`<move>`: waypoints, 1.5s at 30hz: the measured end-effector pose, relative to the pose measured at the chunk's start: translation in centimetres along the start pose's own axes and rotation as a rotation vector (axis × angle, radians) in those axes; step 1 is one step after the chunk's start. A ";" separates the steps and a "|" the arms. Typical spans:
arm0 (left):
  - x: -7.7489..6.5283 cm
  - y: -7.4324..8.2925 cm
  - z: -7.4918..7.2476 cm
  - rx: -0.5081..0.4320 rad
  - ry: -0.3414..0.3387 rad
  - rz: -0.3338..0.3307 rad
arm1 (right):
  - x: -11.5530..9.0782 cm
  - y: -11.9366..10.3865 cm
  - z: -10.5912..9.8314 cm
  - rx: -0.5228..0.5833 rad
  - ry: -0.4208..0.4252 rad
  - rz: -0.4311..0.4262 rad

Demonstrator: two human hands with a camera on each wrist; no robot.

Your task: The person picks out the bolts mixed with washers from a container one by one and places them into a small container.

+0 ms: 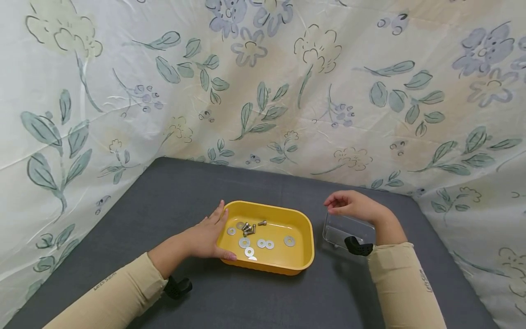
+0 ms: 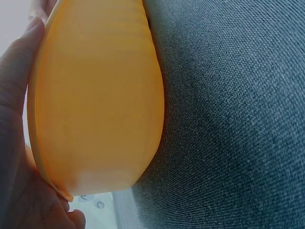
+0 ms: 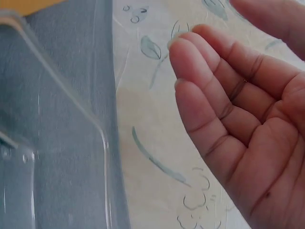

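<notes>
A yellow tray [image 1: 283, 265] lies on the dark table, holding several flat metal washers [image 1: 244, 242] and a small pile of screws [image 1: 248, 229]. My left hand [image 1: 204, 236] spans the tray's left end and grips its rim, thumb along the near edge and fingers at the far corner. In the left wrist view the tray's outer wall [image 2: 95, 100] fills the middle. To the right stands a clear plastic box [image 1: 334, 235]. Just above its far left part hovers my right hand [image 1: 355, 205]. The right wrist view shows bent fingers [image 3: 195, 105], the thumb apart, nothing between them.
The dark grey cloth-covered table [image 1: 185, 183] extends around the tray and box. A floral curtain [image 1: 263, 109] hangs along its back and sides. Black wrist straps [image 1: 358, 246] stick out below both wrists; the right one overlaps the box's near edge.
</notes>
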State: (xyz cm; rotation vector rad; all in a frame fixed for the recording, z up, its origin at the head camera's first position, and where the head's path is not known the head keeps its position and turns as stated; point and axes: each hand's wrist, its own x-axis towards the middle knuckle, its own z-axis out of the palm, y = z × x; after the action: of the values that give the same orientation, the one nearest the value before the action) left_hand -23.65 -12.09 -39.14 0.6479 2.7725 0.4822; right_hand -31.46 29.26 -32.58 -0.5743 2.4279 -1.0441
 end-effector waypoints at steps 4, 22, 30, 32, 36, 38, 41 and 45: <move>0.0 -0.2 0.2 0.011 -0.002 -0.006 | 0.4 -0.7 0.6 -0.010 0.000 -0.024; -0.3 -0.8 0.4 0.019 0.006 0.013 | 3.6 -3.6 3.9 0.011 -0.048 -0.115; -0.5 -0.9 0.4 0.019 0.004 0.019 | 5.1 -5.0 5.5 -0.010 -0.080 -0.142; -0.5 -0.9 0.4 0.021 0.002 0.018 | 5.6 -5.2 5.9 -0.011 -0.094 -0.147; -0.5 -1.1 0.5 0.023 0.000 0.016 | 6.4 -5.4 6.8 -0.027 -0.133 -0.152; -0.6 -1.1 0.4 0.021 -0.002 0.017 | 6.8 -5.4 7.3 -0.045 -0.150 -0.150; -0.6 -1.1 0.4 0.019 -0.003 0.021 | 7.3 -5.4 8.0 -0.059 -0.166 -0.140; -0.8 -1.1 0.4 0.018 -0.005 0.024 | 7.8 -5.7 8.9 -0.063 -0.192 -0.137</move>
State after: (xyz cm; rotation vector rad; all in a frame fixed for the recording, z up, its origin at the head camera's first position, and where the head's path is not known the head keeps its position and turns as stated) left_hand -23.31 -13.32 -39.79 0.6862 2.7705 0.4597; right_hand -31.93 16.44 -35.60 -0.8321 2.2860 -0.9221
